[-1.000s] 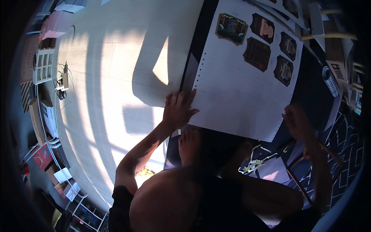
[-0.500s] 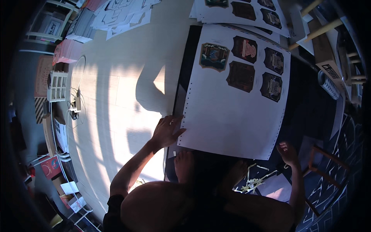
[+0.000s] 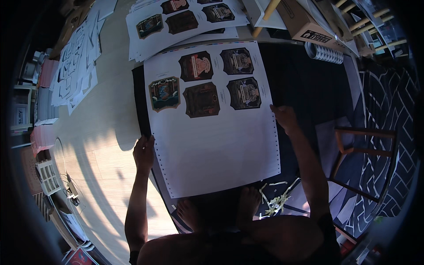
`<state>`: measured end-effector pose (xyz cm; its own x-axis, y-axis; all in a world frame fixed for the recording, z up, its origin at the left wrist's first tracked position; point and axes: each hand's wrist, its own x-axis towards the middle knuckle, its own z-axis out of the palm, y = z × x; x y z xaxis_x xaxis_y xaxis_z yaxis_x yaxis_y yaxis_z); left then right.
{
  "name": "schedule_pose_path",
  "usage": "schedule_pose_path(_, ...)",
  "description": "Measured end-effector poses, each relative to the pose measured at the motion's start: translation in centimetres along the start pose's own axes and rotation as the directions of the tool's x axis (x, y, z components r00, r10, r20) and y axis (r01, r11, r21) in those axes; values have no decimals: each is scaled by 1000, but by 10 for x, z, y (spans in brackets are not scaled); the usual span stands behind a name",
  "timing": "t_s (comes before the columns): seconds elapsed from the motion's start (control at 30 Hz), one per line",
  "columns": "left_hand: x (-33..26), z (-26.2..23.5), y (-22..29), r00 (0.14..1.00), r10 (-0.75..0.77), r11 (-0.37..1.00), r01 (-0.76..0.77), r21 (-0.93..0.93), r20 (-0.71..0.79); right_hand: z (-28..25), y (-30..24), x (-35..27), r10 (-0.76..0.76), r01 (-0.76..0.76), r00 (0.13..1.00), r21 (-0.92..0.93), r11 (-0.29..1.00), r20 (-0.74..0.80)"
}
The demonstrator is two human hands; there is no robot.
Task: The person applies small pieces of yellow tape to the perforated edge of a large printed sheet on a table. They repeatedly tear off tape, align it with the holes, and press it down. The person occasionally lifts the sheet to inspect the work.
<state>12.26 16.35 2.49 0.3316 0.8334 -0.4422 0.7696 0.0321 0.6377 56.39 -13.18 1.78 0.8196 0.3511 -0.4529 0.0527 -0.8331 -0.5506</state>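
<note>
A large white printed sheet lies before me over a dark mat, with several dark shield-shaped labels on its far half and rows of small dots along both side edges. At its left edge, my left hand has thumb and fingers closed on the paper. My right hand pinches the right edge, beside the printed labels; its fingertips are partly in shadow. A green-and-gold label is nearest the left edge, and a red-and-black one sits farther up.
More printed sheets are stacked beyond. White cut-out sheets lie on the floor at far left. Paper strips are near my right foot. A wooden frame, a cardboard box and a patterned roll are at right.
My right hand has moved up from near the sheet's lower right corner and taken its right edge. My left hand has closed on the left edge. The view has turned rightward.
</note>
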Motion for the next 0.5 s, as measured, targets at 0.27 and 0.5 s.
schedule_pose_path(0.27,10,7,31,991,-113,988,120,100,-75,27,2,4,-175,113,972,-336,935,-158)
schedule_pose_path(0.5,50,21,2,982,-155,964,175,202,-112,42,33,35,-122,44,957,-284,958,-263)
